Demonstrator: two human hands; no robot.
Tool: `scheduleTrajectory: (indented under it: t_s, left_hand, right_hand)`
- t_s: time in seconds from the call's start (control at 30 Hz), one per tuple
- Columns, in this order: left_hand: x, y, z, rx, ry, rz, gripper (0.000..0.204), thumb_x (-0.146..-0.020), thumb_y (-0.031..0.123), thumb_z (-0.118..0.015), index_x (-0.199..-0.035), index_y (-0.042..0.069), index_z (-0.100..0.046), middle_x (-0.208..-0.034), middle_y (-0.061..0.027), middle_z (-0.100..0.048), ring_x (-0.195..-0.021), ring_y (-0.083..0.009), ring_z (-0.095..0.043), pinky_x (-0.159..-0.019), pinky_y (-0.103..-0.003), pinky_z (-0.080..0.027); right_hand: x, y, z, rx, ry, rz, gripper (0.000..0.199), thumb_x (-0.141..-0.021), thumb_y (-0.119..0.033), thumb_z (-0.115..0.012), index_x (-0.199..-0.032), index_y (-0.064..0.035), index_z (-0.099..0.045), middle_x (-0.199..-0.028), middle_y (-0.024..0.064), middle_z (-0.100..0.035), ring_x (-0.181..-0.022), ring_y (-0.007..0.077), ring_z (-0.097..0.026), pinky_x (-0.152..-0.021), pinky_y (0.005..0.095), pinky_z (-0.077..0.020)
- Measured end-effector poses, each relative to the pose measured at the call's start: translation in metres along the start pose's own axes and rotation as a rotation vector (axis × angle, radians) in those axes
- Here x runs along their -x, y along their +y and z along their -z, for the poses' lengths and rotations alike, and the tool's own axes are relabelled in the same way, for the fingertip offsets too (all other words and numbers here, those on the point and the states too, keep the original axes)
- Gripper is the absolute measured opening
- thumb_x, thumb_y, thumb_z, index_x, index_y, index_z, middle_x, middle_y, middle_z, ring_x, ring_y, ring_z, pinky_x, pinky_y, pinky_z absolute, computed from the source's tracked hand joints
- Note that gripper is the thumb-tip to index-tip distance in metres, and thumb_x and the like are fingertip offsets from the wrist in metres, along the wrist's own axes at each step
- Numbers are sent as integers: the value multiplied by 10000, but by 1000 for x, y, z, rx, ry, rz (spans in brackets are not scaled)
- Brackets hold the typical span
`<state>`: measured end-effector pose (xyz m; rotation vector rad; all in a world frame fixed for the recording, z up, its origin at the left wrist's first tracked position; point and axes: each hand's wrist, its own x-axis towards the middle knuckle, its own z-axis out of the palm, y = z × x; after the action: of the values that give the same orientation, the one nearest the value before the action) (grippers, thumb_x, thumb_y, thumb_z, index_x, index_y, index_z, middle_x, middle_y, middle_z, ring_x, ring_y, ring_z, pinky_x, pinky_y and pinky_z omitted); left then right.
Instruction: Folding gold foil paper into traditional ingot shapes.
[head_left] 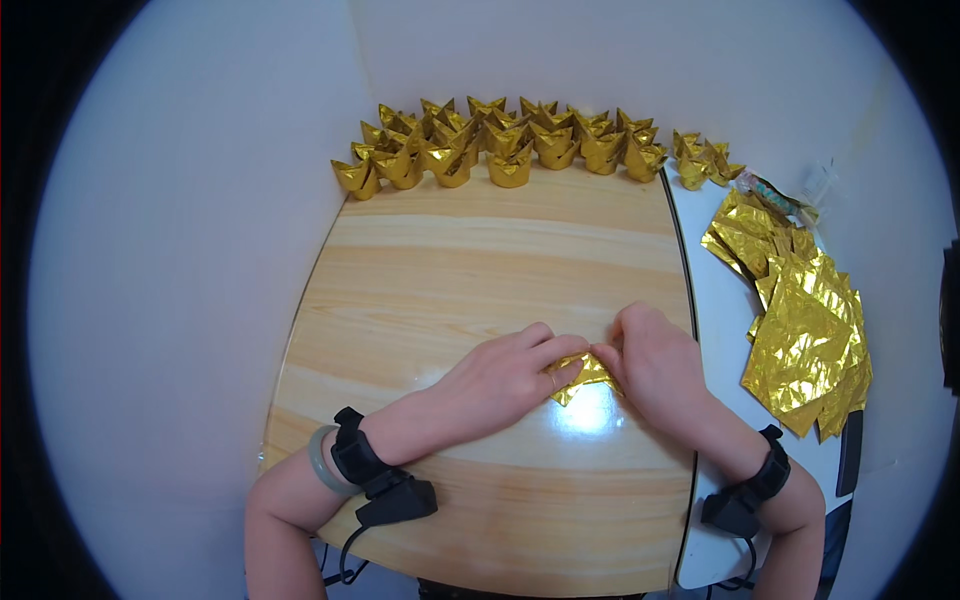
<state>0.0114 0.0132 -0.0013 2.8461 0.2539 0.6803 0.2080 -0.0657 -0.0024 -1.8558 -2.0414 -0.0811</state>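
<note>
A small folded piece of gold foil paper (590, 375) is held between both hands, low over the right part of the wooden table. My left hand (515, 368) pinches its left side, fingers bent over the top edge. On its other side my right hand (655, 362) grips the upper right edge, thumb close to the left fingertips. The paper's lower edge shows pointed corners; its upper part is partly hidden by fingers.
Several folded gold paper ingots (510, 165) stand in rows along the far edge of the wooden table (480, 250). A few more ingots (700, 160) and a pile of gold foil sheets (805, 330) rest on the white table (715, 290) at the right. Walls rise left and behind.
</note>
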Motion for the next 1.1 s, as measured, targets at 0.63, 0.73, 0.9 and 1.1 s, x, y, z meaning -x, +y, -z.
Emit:
scheduleTrajectory:
  t_s: [0.63, 0.73, 0.9, 1.1]
  left_hand:
    - [3, -9, 1, -29, -13, -83, 247, -752, 176, -662, -988, 180, -733, -1248, 46, -621, -904, -194, -571, -717, -295, -517]
    - [5, -17, 5, -68, 78, -134, 206, -720, 172, -688, -918, 169, -745, -1217, 31, -624, -920, -219, -562, -785, -336, -486]
    - [7, -13, 6, 61, 68, 171, 188, -645, 175, -777, -812, 123, -711, -1129, -39, -596, -1044, -271, -491, -899, -376, -417]
    - [5, -2, 2, 220, -39, 404, 345, -661, 283, -817, -919, 118, -658, -1268, -68, -511, -1190, -302, -381, -1032, -425, -286]
  right_hand:
    - [3, 25, 46, -250, -355, -226, 308, -847, -311, -682, -953, -51, -555, -764, 85, -627, -714, 303, -621, -650, 390, -495]
    - [3, 20, 54, -444, -531, -125, 309, -836, -252, -701, -1008, -42, -552, -666, 69, -609, -621, 286, -614, -625, 366, -489]
    - [4, 10, 48, -666, -596, -85, 336, -795, -138, -721, -1056, -38, -533, -745, 69, -598, -664, 221, -595, -631, 326, -477]
    - [1, 8, 46, -712, -565, 79, 359, -769, -28, -726, -1100, -83, -596, -887, 23, -560, -804, 137, -561, -704, 269, -466]
